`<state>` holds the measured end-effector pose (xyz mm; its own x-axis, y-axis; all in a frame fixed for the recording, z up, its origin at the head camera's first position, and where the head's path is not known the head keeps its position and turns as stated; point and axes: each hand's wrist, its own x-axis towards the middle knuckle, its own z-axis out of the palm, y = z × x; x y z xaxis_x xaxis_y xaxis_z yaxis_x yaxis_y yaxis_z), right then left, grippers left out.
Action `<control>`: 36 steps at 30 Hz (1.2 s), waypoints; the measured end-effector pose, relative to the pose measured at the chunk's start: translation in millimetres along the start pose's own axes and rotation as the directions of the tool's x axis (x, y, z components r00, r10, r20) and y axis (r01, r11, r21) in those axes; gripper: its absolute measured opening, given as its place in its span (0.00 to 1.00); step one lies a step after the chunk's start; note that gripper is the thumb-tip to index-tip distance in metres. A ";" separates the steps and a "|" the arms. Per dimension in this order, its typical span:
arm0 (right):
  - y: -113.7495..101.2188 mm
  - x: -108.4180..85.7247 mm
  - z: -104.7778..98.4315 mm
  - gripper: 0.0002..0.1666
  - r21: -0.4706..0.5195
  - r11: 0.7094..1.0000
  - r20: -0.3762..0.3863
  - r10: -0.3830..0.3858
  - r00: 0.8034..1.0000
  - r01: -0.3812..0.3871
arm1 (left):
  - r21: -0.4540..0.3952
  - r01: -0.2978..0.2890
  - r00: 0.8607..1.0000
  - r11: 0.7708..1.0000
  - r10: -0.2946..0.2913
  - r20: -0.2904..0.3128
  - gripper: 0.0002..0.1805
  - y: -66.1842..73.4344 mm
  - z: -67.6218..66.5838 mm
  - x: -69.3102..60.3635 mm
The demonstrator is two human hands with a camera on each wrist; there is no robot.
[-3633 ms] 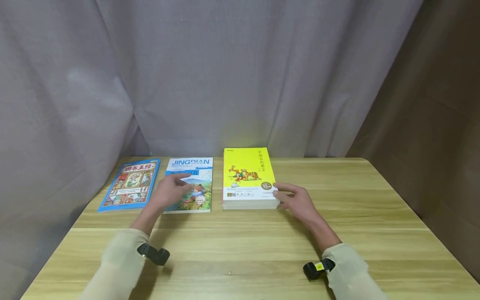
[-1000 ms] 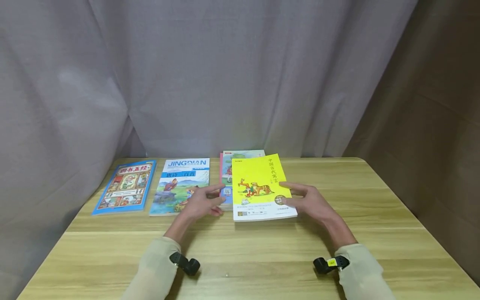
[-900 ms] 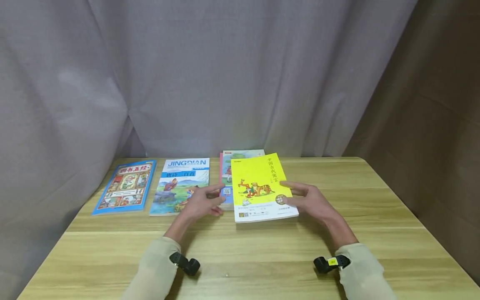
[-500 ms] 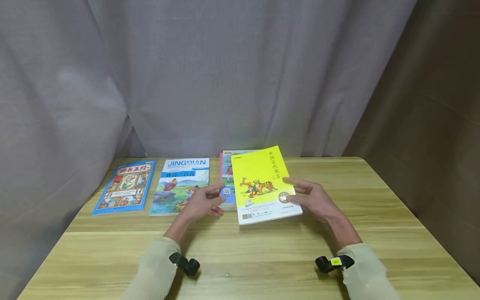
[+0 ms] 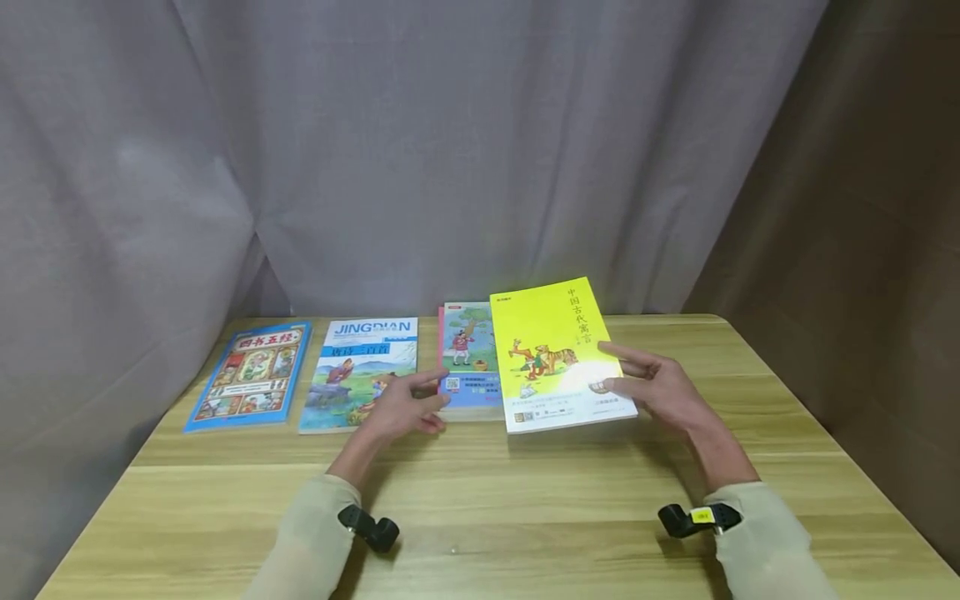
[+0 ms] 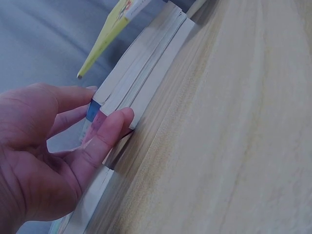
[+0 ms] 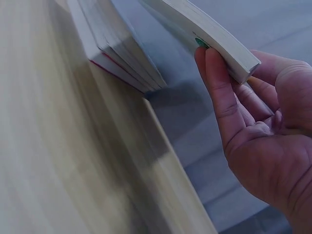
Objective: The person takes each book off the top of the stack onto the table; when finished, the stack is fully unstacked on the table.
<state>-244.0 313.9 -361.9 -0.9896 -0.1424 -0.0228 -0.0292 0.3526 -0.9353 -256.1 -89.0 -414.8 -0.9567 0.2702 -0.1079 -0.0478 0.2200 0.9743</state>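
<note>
In the head view my right hand (image 5: 671,392) pinches the lower right edge of a yellow paperback book (image 5: 551,350), thumb on its cover and fingers beneath. The right wrist view shows the yellow book raised, with a gap between it and the stack. Below and to its left lies a stack of books (image 5: 468,358), the top one picturing a child by a tree; the raised book covers its right side. My left hand (image 5: 401,408) is at the stack's left edge. There, in the left wrist view, its fairly straight fingers (image 6: 114,124) touch the spine corner.
Left of the stack lies a book titled JINGDIAN (image 5: 352,375), partly behind my left hand. A blue-bordered book (image 5: 251,375) lies farther left. All rest near the back of the wooden table (image 5: 480,517), before a grey curtain (image 5: 450,150).
My right hand has taken the yellow book off the stack and carried it up and right, uncovering the book beneath. My left hand came over from the JINGDIAN book to the stack, then stayed.
</note>
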 end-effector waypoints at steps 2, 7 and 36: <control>-2.9 -1.8 -7.5 0.41 0.010 1.000 -0.012 0.014 1.000 -0.014 | 0.002 -0.004 1.000 1.000 0.004 0.004 0.31 -0.7 -1.3 -0.4; -7.1 -4.7 -26.0 0.40 0.070 0.997 -0.013 0.017 1.000 -0.016 | 0.002 -0.016 1.000 1.000 0.016 0.007 0.31 -2.1 -3.2 -0.1; 50.7 12.6 -66.0 0.45 0.001 0.973 -0.039 0.230 0.972 -0.230 | -0.010 -0.020 1.000 1.000 0.020 -0.004 0.31 -1.8 0.4 -0.3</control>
<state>-267.3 391.0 -386.3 -0.9744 -0.0217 -0.2236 0.1993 0.3751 -0.9053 -255.6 -89.0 -416.6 -0.9586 0.2710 -0.0875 -0.0313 0.2049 0.9783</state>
